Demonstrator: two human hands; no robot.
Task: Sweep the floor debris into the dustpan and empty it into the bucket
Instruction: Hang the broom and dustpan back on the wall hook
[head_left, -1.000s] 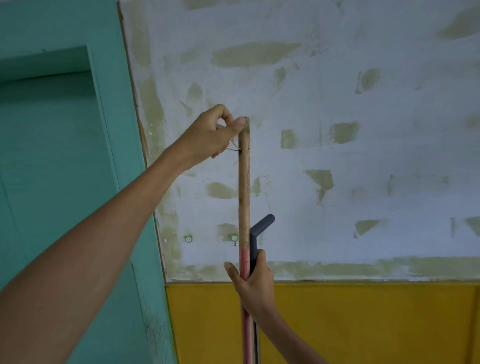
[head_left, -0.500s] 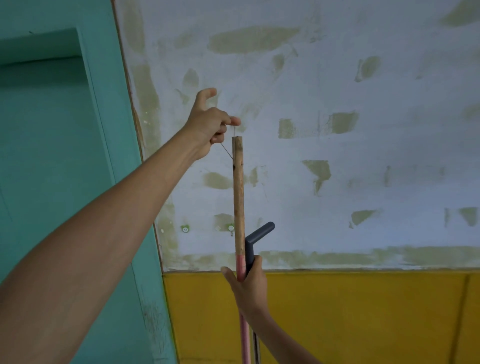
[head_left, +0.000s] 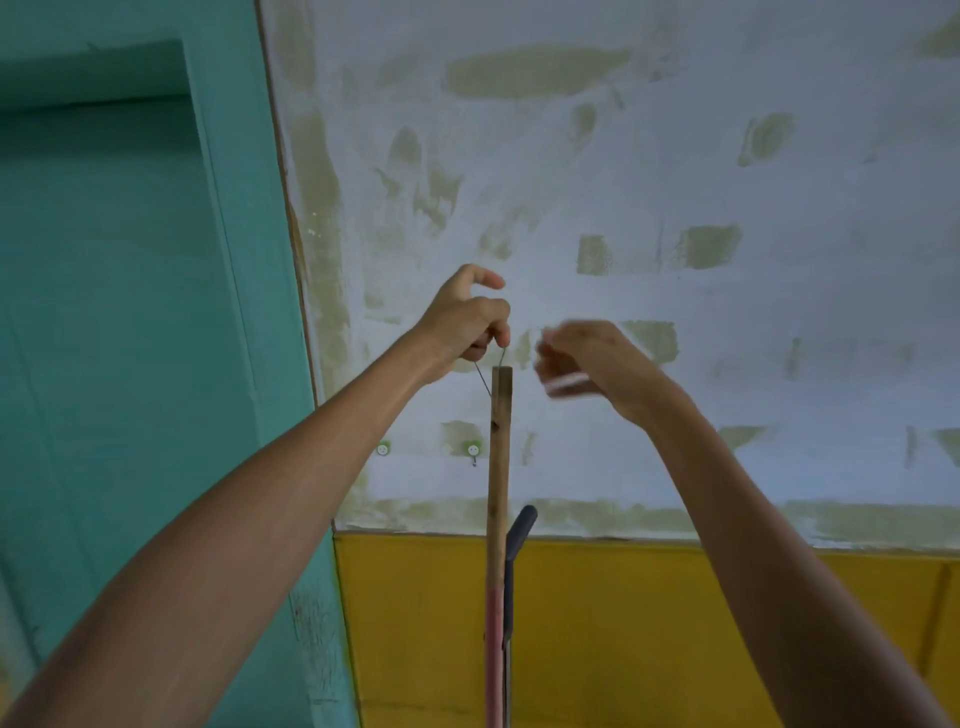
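In the middle of the frame the left hand (head_left: 465, 317) is pinching a thin wire loop (head_left: 491, 371) that is fixed to the top end of the wooden broom handle (head_left: 500, 467); its fingers are curling around the loop. The broom handle is hanging upright, and its lower part is pink. Just beside it on the right, the dark dustpan handle (head_left: 517, 535) is standing, with its grip tilting to the right. The right hand (head_left: 587, 358) is blurred right of the broom top, apart from it; I cannot tell whether it is holding anything. Two small wall hooks (head_left: 472, 450) are sitting on the patched white wall (head_left: 675, 156), left of the handle.
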